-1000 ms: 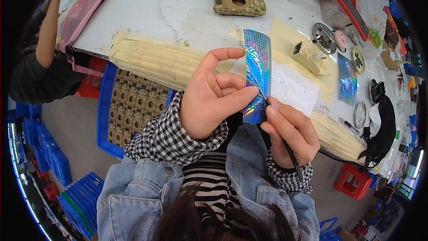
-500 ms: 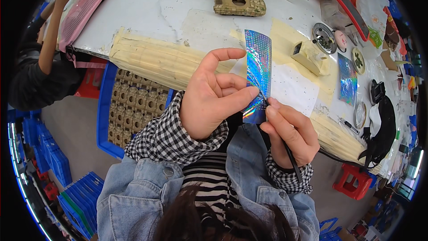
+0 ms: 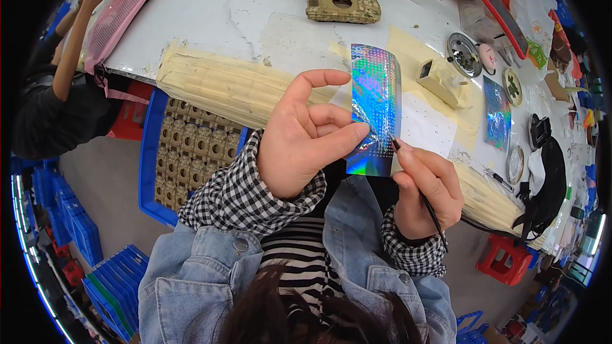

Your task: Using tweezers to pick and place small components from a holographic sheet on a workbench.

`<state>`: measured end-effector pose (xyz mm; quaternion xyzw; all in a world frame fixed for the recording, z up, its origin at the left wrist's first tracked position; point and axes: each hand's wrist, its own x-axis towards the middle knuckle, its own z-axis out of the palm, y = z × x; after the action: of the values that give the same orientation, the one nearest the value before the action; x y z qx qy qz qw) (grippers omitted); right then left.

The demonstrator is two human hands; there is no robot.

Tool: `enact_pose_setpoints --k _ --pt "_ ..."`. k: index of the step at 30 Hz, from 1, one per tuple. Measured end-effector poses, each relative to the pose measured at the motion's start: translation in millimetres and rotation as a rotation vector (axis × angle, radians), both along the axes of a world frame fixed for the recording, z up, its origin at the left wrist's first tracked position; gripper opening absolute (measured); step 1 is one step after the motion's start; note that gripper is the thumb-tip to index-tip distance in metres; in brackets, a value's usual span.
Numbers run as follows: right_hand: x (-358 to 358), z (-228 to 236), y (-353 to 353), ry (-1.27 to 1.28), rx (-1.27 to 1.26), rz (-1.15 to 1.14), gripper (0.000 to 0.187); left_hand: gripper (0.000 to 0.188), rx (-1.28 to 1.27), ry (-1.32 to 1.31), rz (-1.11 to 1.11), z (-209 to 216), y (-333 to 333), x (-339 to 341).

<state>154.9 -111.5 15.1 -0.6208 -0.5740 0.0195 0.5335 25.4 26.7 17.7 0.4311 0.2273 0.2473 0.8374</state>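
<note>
A shiny blue holographic sticker sheet is pinched at its left edge by my left hand, thumb on its face and index finger arched off it. My right hand grips thin black tweezers; their tip is at the sheet's right edge, though whether it touches is hard to make out. Rows of small dots cover the sheet, which bends slightly. Behind it on the table lies a white paper with tiny dark specks.
Camouflage-patterned cases lie at the table's far side. A blue crate of similar parts stands at lower left. To the right are a small cream block, a round metal dish and another holographic sheet. A co-worker's arm reaches in beside a pink basket.
My right hand and the tweezers have shifted right, away from my left thumb. The sheet has turned to show more of its face. My left hand stays almost still.
</note>
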Motion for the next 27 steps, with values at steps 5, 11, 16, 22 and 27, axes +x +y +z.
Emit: enact_pose_setpoints --k 5,11,16,22,27 --pt "4.3 0.9 -3.5 -0.011 -0.001 -0.022 0.030 0.058 0.001 -0.007 0.002 -0.9 2.2 -1.3" --pt "7.1 0.0 -6.8 -0.022 0.015 -0.042 0.032 0.059 0.022 -0.005 0.043 0.9 1.9 -1.7" --pt "13.1 -8.2 -15.4 0.027 0.084 -0.216 0.035 0.060 0.047 -0.004 0.090 3.1 5.6 -1.4" --pt "14.1 -9.5 -1.6 0.483 0.149 -0.048 0.021 0.059 0.070 -0.073 -0.091 7.2 6.1 -3.6" --pt "7.1 -3.3 10.0 0.809 0.150 0.100 0.034 0.058 0.053 0.005 -0.245 7.7 3.3 -4.3"
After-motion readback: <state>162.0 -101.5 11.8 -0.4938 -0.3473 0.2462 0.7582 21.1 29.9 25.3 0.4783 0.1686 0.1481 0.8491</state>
